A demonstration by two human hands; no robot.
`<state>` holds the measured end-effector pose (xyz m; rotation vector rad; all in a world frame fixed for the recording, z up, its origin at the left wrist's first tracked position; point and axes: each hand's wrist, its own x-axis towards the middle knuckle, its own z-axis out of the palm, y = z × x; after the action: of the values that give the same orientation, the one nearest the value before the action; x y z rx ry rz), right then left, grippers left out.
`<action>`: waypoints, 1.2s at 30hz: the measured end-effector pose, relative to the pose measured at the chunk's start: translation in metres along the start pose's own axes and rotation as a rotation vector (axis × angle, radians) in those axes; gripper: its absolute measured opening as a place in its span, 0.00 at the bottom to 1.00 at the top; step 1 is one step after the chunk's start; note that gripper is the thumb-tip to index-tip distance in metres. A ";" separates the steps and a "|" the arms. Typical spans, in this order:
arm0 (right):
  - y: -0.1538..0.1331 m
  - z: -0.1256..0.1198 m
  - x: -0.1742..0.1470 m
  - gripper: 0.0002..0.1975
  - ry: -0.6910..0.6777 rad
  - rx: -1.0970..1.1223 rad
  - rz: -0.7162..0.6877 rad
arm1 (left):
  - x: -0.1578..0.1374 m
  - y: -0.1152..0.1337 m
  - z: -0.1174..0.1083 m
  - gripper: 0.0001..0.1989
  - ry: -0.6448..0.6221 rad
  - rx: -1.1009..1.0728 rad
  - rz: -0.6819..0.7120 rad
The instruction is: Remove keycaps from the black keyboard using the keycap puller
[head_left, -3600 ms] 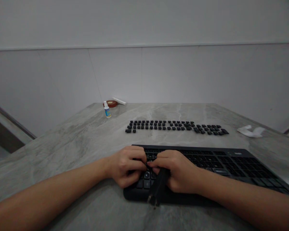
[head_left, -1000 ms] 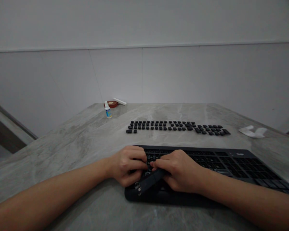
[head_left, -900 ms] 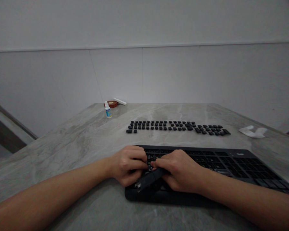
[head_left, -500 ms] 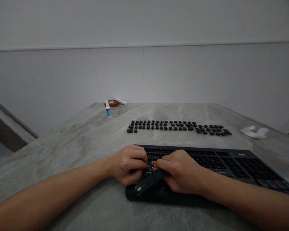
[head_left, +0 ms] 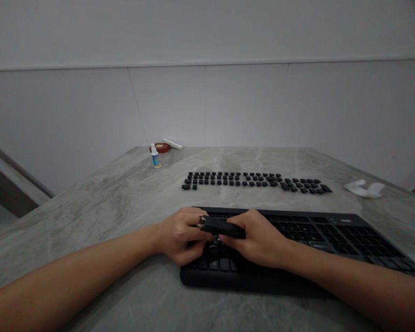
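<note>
A black keyboard (head_left: 318, 229) lies at the front of the table, with many of its keycaps off. At its left end my left hand (head_left: 185, 236) rests with fingers curled closed; whatever they pinch is hidden. My right hand (head_left: 261, 240) is closed around a black keycap puller (head_left: 221, 226) with small metal prongs at its end. The puller lies roughly level above the keys, prongs pointing left beside my left fingers. Several keycaps still sit on the bottom left row. Beyond the keyboard, loose black keycaps (head_left: 219, 183) are laid out in rows.
On the grey marbled table (head_left: 141, 203), a small white and blue spray bottle (head_left: 156, 160) stands at the back left. Behind it are a reddish-brown case (head_left: 163, 148) and a white strip (head_left: 173, 144). Crumpled white tissue (head_left: 370, 190) lies at the right.
My right hand has lifted slightly, and the keycap puller has swung up from pointing down-left to nearly level. The bottom left keys are now uncovered. My left hand has barely moved.
</note>
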<state>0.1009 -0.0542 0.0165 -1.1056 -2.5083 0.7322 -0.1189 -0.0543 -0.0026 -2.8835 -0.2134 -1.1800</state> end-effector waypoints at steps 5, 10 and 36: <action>0.001 0.001 -0.001 0.16 0.016 0.057 0.006 | 0.000 0.000 0.000 0.11 -0.021 -0.021 -0.017; -0.001 0.003 -0.001 0.07 0.075 0.106 0.002 | 0.003 0.002 -0.002 0.11 -0.029 -0.025 -0.021; -0.012 0.005 -0.005 0.06 0.080 -0.068 0.088 | 0.002 0.001 0.000 0.13 -0.025 -0.048 -0.034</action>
<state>0.0947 -0.0663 0.0187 -1.2504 -2.4472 0.6173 -0.1175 -0.0546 -0.0016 -2.9492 -0.2383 -1.1708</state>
